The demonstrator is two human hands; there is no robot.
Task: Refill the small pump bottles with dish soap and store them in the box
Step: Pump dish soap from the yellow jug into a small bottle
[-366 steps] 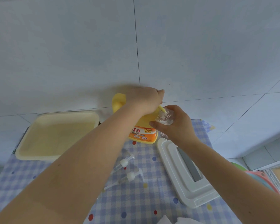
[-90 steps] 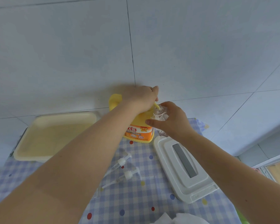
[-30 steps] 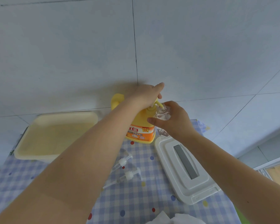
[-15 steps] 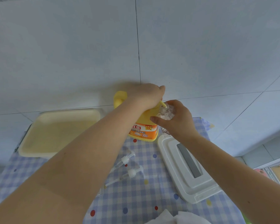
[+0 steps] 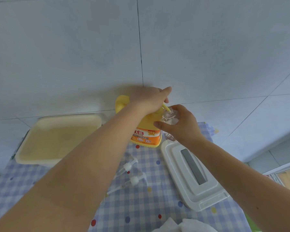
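Observation:
A big yellow dish soap jug with an orange label stands at the back of the checked tablecloth. My left hand lies flat on its pump head, fingers fairly straight. The yellow spout points into the open neck of a small clear bottle, which my right hand grips and holds up beside the jug. Two loose pump tops with dip tubes lie on the cloth in front of the jug. The cream box sits open at the left.
A white lid with a grey strip lies to the right of the pump tops. White tissue shows at the bottom edge. A tiled wall rises right behind the jug. The table's right edge runs close to the lid.
My left hand rose on the pump head and its fingers straightened, after pressing down half a second ago. The right hand keeps the small bottle under the spout.

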